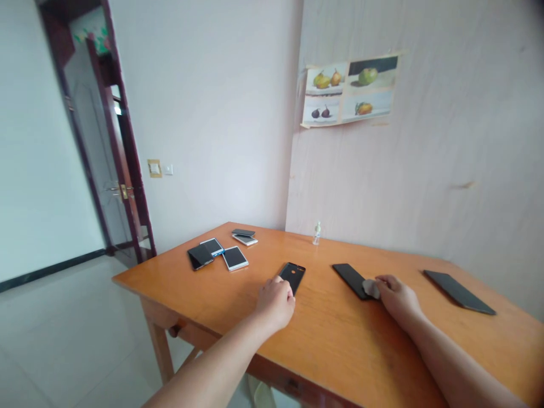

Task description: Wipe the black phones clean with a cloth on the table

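Observation:
My left hand point(277, 303), fingers curled, grips the near end of a black phone case point(293, 275). The case lies on the table with its inside up and a round cutout near its far end. My right hand point(397, 297) pinches a small grey, rounded flat piece point(371, 289); its material is unclear. That piece overlaps the near end of a black phone point(349, 277) lying flat on the table. To the right of this hand rests a dark flat slab, like a tablet point(459, 290).
On the wooden table point(331, 351), several phones point(235, 258) are grouped at the left, two of them overlapping farther back point(245, 239). A small clear bottle point(317, 233) stands by the wall. Fruit pictures point(351, 90) hang above. A door point(93, 130) is at far left.

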`<state>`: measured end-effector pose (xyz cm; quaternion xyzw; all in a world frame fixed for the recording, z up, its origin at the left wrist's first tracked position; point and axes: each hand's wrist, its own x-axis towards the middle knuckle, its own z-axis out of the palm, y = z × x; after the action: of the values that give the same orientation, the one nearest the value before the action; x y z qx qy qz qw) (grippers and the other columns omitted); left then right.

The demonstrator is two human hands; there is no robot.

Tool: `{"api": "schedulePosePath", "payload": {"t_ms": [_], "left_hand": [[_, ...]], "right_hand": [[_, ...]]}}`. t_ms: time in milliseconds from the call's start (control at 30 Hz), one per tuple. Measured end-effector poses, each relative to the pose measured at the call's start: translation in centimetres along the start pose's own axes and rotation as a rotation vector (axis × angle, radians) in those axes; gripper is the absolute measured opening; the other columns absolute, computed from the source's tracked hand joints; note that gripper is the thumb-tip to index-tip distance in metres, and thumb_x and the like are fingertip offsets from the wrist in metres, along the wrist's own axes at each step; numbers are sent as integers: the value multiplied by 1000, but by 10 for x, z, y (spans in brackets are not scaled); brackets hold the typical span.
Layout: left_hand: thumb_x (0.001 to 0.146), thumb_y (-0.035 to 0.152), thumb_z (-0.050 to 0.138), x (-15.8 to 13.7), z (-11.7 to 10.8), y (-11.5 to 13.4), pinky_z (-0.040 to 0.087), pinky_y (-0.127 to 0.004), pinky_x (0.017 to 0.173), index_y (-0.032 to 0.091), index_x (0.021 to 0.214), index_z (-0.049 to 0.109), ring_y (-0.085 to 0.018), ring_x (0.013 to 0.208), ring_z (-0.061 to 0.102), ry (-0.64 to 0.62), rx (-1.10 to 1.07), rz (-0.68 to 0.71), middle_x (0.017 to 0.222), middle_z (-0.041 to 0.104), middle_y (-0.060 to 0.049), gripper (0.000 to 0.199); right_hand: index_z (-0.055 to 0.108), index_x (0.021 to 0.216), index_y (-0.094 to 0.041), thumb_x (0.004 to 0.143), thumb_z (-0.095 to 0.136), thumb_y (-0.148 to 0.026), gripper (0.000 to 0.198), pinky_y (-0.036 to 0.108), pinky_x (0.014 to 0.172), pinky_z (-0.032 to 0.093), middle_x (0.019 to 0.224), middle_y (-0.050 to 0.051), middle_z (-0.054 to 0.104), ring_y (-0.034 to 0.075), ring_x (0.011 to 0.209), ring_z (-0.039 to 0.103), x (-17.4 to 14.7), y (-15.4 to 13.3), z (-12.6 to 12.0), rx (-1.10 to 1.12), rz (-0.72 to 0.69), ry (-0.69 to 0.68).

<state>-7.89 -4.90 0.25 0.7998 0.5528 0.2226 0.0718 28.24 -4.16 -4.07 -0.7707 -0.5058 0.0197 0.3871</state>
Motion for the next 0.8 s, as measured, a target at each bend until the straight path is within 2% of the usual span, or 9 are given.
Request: {"api": "schedulePosePath", "payload": {"t_ms": [133, 200, 333, 433, 500, 633, 800], "left_hand": [[81, 26, 61, -28, 2, 20, 41, -33, 81, 23, 78, 62, -23, 97, 57, -11, -81, 103, 100, 64, -4, 5], [80, 32, 64, -40, 0, 25, 40, -34, 85, 24, 86, 62, -24, 101, 56, 21, -126, 134, 104, 63, -5, 10], [71, 58, 69, -52, -3, 26, 34, -42, 97, 25, 119, 54, -32, 116, 49, 78, -141, 40, 122, 60, -11, 61], [61, 70, 71, -52, -4, 27, 31, -45, 100, 22, 131, 46, -36, 119, 48, 49, -139, -7, 126, 59, -15, 88], [59, 69, 73, -51, -3, 28, 31, -46, 100, 22, 130, 47, -37, 117, 49, 27, -136, 16, 122, 61, -15, 89], [66, 53, 73, -48, 0, 27, 34, -45, 98, 23, 125, 50, -35, 111, 54, 5, -156, 91, 116, 64, -13, 69], [64, 41, 74, -50, -3, 24, 35, -42, 102, 24, 134, 43, -32, 116, 53, -28, -231, 230, 125, 61, -10, 78]], "right_hand": [[69, 104, -18, 78, 51, -40, 39, 31, 67, 44, 91, 11, 73, 25, 83, 65, -1, -1, -1, -1, 37, 40], [68, 105, -16, 78, 51, -40, 40, 31, 67, 44, 90, 11, 72, 25, 82, 65, -1, -1, -2, -2, 55, 58], [68, 100, -17, 78, 50, -42, 38, 32, 66, 44, 85, 10, 72, 24, 80, 64, -4, -5, -6, -5, 69, 64], [68, 99, -18, 76, 53, -40, 35, 31, 69, 45, 87, 9, 72, 24, 83, 64, -10, -12, -10, 4, 61, 63], [68, 99, -18, 74, 56, -38, 34, 31, 70, 45, 88, 9, 72, 24, 84, 63, -14, -18, -13, 18, 60, 70], [66, 96, -18, 71, 59, -36, 32, 31, 68, 45, 85, 9, 71, 22, 79, 63, -21, -35, -18, 75, 50, 75], [65, 91, -18, 73, 58, -38, 28, 28, 63, 44, 74, 3, 69, 18, 67, 61, -46, -69, -14, 224, -25, -12]]}}
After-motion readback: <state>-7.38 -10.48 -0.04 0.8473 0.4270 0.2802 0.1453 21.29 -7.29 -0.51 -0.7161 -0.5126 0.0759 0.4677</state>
